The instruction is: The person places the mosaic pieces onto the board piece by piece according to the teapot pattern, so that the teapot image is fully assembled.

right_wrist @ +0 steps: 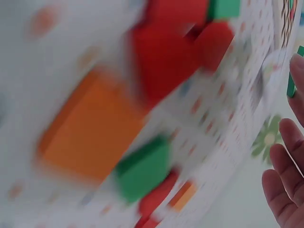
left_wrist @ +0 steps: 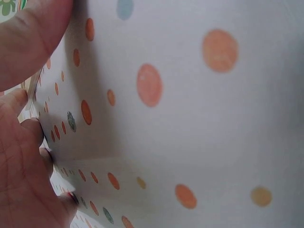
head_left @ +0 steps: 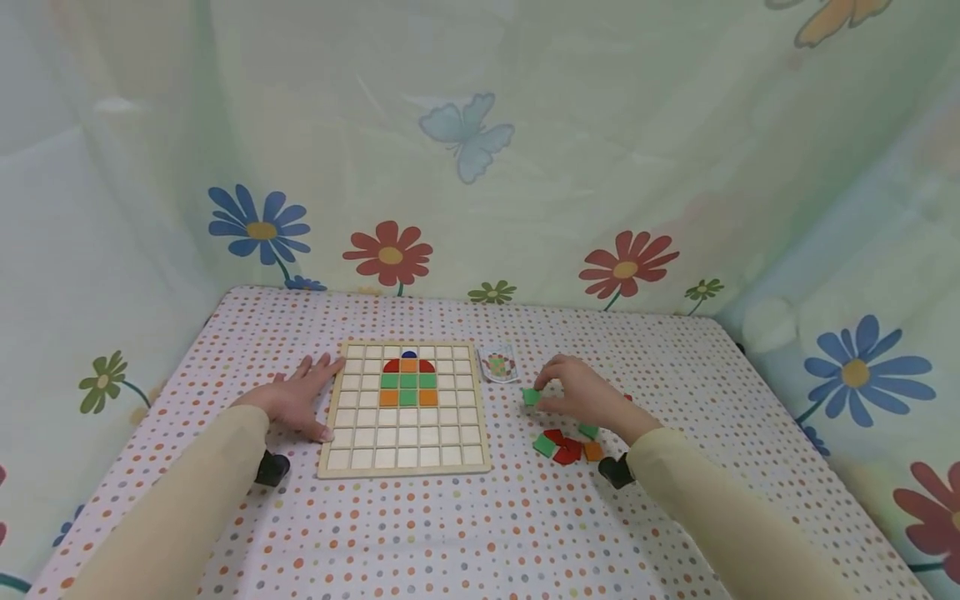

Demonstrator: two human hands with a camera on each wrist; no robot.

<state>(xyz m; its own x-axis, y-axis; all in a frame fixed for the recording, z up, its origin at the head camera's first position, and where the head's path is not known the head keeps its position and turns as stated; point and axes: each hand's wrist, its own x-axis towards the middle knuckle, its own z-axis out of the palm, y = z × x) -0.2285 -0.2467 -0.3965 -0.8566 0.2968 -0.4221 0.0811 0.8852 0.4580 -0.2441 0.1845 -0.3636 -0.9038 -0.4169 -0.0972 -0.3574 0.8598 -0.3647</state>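
Note:
My right hand point(head_left: 579, 396) pinches a green square tile point(head_left: 531, 397) between thumb and fingers, above the cloth to the right of a wooden grid board point(head_left: 405, 472). In the right wrist view the edge of that green tile point(right_wrist: 291, 78) shows by the fingertips. The left hand point(head_left: 296, 402) lies with spread fingers along the board's left edge, thumb and fingertips at the frame. On the board, coloured tiles form a shape: a blue half-round piece point(head_left: 408, 355) on top, red rounded pieces point(head_left: 427, 367) flanking an orange square, then green squares point(head_left: 390, 381) above orange and green ones.
Loose tiles lie below the right hand: a green one point(head_left: 545, 446), red ones point(head_left: 568, 452) and an orange one point(head_left: 593, 452). A small pattern card point(head_left: 498, 365) sits between board and right hand. Dotted cloth point(head_left: 450, 542) covers the table; a flowered curtain point(head_left: 525, 225) hangs behind.

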